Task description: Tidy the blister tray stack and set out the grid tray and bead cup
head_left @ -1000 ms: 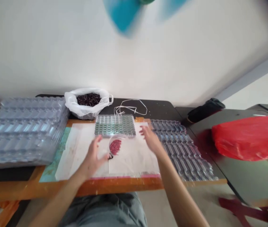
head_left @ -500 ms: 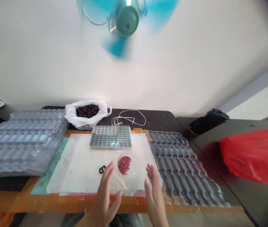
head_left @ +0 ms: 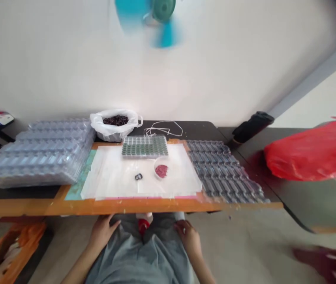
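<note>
Both hands down in lap, off the table.
Left hand (head_left: 101, 233) and right hand (head_left: 189, 239) rest loosely open on grey trousers, gripping nothing; small red-capped bottle (head_left: 143, 223) stands between them, likely light, slick plastic, best pinched at body.

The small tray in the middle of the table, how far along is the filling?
The small tray looks filled, though blur hides its individual cells. Nothing is in hand: the left hand and right hand rest in the lap, below the table edge. Left over: red pieces in the dish, a bag of dark pieces, and clear trays stacked at left.
</note>
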A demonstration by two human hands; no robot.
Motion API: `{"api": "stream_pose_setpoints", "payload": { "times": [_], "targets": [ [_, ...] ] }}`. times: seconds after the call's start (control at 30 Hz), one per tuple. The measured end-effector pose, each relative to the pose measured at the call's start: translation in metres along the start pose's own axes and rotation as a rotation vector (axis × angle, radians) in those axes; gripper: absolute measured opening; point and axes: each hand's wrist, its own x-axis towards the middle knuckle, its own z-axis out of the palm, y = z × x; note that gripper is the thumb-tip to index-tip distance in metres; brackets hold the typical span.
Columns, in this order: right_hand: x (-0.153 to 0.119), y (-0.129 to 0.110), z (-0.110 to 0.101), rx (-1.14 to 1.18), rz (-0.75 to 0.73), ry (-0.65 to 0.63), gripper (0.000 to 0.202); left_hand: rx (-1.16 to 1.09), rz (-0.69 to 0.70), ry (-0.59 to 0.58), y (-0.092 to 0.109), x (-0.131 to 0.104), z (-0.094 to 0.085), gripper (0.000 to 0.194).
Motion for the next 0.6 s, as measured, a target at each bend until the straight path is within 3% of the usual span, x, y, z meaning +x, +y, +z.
{"api": "stream_pose_setpoints", "payload": {
  "times": [0.17, 0.3, 0.4, 0.5, 0.6],
  "targets": [
    [0.0, -0.008, 0.005, -0.002, -0.019, -0.142, 0.029, 0.021, -0.01, -0.154, 0.002, 0.015, -0.002, 0.022],
    [-0.015, -0.002, -0.008, 0.026, -0.058, -0.341, 0.027, -0.05, 0.088, -0.315, -0.003, -0.001, -0.026, 0.016],
    [-0.021, 0.0, -0.012, 0.024, -0.086, -0.38, 0.026, -0.129, 0.173, -0.432, 0.003, -0.018, -0.042, 0.013],
    [-0.015, -0.008, -0.007, 0.001, -0.109, -0.298, 0.026, -0.187, 0.183, -0.391, 0.009, -0.027, -0.044, 0.017],
    [-0.004, -0.023, -0.005, -0.004, -0.152, -0.199, 0.026, -0.212, 0.056, -0.268, 0.0, -0.034, -0.039, 0.037]
  ]
}}
